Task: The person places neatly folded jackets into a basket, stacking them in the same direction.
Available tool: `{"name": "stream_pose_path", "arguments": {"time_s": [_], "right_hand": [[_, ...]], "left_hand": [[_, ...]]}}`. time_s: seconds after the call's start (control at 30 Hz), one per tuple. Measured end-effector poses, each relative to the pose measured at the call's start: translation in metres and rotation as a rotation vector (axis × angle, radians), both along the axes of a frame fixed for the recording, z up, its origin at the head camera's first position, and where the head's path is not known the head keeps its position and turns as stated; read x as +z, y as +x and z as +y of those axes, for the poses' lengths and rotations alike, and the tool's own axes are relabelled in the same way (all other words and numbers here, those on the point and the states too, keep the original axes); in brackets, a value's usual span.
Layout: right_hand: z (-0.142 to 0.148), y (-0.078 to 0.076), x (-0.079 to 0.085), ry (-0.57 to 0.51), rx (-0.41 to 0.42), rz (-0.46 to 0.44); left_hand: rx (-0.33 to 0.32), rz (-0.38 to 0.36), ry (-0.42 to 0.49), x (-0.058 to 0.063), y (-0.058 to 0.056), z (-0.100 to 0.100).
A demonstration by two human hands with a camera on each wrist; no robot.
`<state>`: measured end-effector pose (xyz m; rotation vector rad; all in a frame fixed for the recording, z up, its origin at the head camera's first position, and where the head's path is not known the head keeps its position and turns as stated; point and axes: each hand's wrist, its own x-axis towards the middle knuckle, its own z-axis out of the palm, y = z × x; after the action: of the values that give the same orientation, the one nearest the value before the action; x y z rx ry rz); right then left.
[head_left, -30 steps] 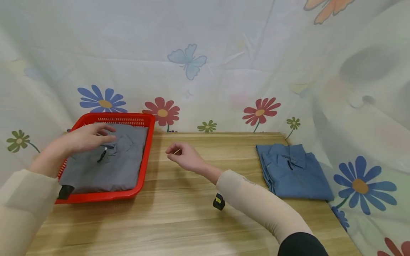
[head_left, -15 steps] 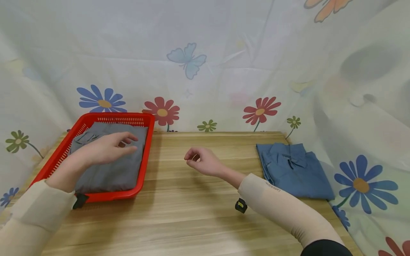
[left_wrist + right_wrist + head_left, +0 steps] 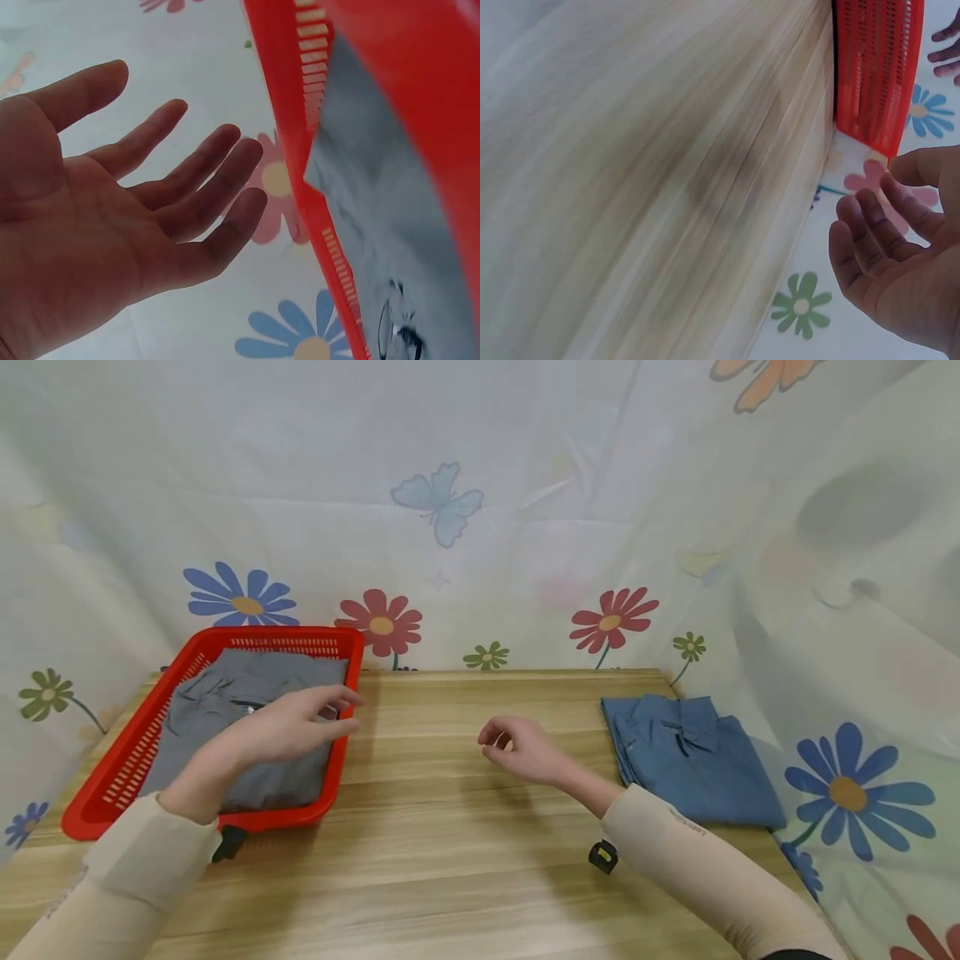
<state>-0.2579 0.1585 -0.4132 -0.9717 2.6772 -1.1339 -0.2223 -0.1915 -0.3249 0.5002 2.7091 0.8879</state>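
Observation:
My left hand (image 3: 281, 724) hovers over the right part of a red plastic basket (image 3: 347, 743), its fingertips overlapping the basket's right rim in the head view. In the left wrist view its fingers are spread and loosely bent, with nothing held. Inside the basket lies a folded grey garment (image 3: 191, 718) with a dark zip, partly hidden by that hand. My right hand (image 3: 528, 750) is above the wooden table, between the basket and a folded blue garment (image 3: 697, 777). Its fingers curl loosely, and the right wrist view shows an empty palm.
The wooden table (image 3: 420, 877) ends at the back and right against a white cloth (image 3: 525, 552) printed with flowers and butterflies. The blue garment lies near the table's right edge. Black wrist devices hang under both sleeves.
Both hands have moved to the right. The left hand has gone from above the basket's left part to its right rim. Basket and both garments have stayed put.

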Motion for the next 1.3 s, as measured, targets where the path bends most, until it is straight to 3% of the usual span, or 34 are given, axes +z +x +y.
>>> {"name": "stream_pose_path", "arguments": {"time_s": [0.27,0.57,0.87,1.3], "right_hand": [[0.033,0.0,-0.003,0.036,-0.108,0.002],[0.069,-0.001,-0.001,0.093,-0.229,-0.014],[0.105,-0.005,0.001,0.161,-0.373,-0.007],[0.155,-0.011,0.002,0.196,-0.517,-0.122]], "left_hand": [[-0.064,0.032,0.07,-0.006,0.009,0.019],[-0.069,-0.029,0.142,-0.016,0.02,0.031],[-0.107,0.022,0.211,-0.024,0.026,0.042],[-0.132,-0.022,0.242,-0.039,0.034,0.053]]}}
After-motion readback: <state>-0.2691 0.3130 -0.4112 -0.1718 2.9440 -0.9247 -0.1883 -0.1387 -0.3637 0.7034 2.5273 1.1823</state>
